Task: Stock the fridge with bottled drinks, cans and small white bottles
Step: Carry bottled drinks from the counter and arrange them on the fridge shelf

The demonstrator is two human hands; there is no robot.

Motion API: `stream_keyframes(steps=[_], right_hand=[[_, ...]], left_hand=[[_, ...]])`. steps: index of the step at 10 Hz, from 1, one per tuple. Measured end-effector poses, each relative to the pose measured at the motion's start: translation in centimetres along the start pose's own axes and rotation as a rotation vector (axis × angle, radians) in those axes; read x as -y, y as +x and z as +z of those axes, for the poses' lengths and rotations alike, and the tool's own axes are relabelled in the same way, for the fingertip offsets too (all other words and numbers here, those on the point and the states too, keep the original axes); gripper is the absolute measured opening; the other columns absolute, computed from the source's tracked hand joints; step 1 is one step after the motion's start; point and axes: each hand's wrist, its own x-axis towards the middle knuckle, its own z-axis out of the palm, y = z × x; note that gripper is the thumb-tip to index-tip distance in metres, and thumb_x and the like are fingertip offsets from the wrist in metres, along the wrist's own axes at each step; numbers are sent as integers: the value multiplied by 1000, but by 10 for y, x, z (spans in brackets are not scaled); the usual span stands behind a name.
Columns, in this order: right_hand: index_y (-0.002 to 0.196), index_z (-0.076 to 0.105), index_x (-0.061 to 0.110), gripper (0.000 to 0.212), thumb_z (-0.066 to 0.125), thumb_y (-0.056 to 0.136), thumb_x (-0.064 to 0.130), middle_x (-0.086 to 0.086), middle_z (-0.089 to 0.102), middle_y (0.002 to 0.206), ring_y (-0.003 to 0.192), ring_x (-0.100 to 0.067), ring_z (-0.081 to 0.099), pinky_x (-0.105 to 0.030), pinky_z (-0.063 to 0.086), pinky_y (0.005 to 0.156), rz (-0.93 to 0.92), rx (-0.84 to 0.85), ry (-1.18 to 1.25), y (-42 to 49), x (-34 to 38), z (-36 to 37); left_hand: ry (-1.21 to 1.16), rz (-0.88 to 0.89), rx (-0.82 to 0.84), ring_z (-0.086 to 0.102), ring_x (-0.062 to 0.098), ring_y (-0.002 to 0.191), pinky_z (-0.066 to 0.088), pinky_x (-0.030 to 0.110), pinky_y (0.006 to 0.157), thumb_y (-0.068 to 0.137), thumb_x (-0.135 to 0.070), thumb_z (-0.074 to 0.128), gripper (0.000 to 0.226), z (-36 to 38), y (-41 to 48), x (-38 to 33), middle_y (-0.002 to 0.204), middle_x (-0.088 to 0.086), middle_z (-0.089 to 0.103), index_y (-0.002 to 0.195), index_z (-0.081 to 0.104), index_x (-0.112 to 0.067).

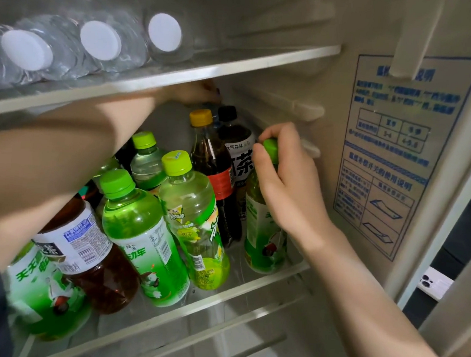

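Left forearm; left hand, grip unclear; right hand round one green-capped bottle; three white-capped bottles above

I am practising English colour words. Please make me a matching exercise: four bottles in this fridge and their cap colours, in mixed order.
1. cola bottle
2. water bottles on the upper shelf
3. green bottle gripped by the right hand
4. dark tea bottle beside the cola

A. black
B. green
C. yellow
D. white

Pairs: 1-C, 2-D, 3-B, 4-A.
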Motion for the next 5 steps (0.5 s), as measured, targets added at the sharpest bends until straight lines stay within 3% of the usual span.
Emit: stream_keyframes(steps=[1, 2, 3, 4, 5], right_hand=[[103, 46, 18, 9, 46, 96, 25, 14, 48, 79, 74, -4, 49, -24, 35, 65, -5, 10, -2, 1, 0, 2], [103, 47, 17, 10, 47, 97, 25, 14, 46, 78, 73, -5, 48, -25, 34, 65, 1, 5, -7, 4, -2, 3], [101, 47, 17, 8, 47, 97, 24, 14, 47, 77, 71, -4, 48, -26, 36, 63, -5, -12, -1, 5, -6, 2], [102, 49, 13, 10, 49, 96, 21, 9, 52, 81, 73, -7, 50, -26, 39, 64, -6, -46, 11, 5, -9, -1], [102, 50, 12, 11, 49, 96, 21, 3, 58, 85, 77, -10, 53, -30, 42, 67, 5, -48, 18, 5, -10, -3]], left_hand=[[86, 9, -75, 47, 13, 89, 30, 10, 59, 94, -21, 54, 13, 2, 2, -3, 102, 4, 51, 107, 56, -19], [106, -40, -97, 42, 13, 90, 32, 19, 63, 91, -16, 60, 37, 3, 6, -5, 108, 5, 49, 126, 51, -5], [79, -49, -85, 43, 8, 79, 26, 9, 63, 92, -15, 59, 46, 7, 10, -3, 109, 0, 42, 135, 47, -7], [59, -48, -84, 43, 13, 96, 35, 23, 74, 92, -19, 58, 42, 12, 16, -2, 107, -1, 46, 132, 51, -9], [67, -72, -99, 44, 16, 96, 33, 28, 82, 92, -26, 58, 40, 11, 19, -7, 105, 2, 49, 128, 53, -10]])
